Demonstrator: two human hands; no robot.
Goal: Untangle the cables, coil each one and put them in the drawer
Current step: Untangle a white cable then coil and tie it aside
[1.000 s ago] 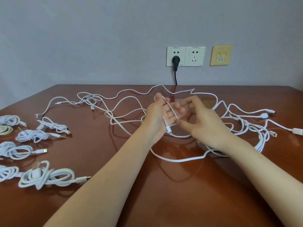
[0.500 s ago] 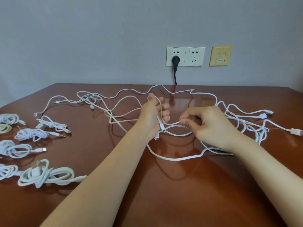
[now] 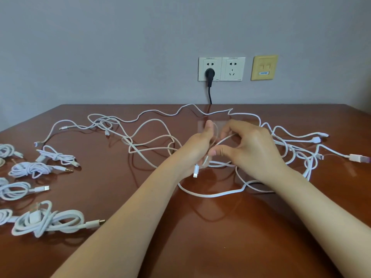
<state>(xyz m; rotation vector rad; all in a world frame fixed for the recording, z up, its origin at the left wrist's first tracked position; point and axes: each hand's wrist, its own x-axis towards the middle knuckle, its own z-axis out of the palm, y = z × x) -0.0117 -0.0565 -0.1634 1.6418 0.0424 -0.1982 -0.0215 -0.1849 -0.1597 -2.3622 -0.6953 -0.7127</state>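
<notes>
While forearms are reaching over table, coiled bundles are lying at near left, well apart from hands. White cable is trailing slack loop on table just nearer than hands, passing under right wrist. Connector is dangling below left hand, which is gripping cable in curled fingers. Right hand, just beside left, is pinching same cable between thumb and forefinger. Tangled cables are sprawling beyond hands, left and right. Black plug is sitting in far wall socket.
</notes>
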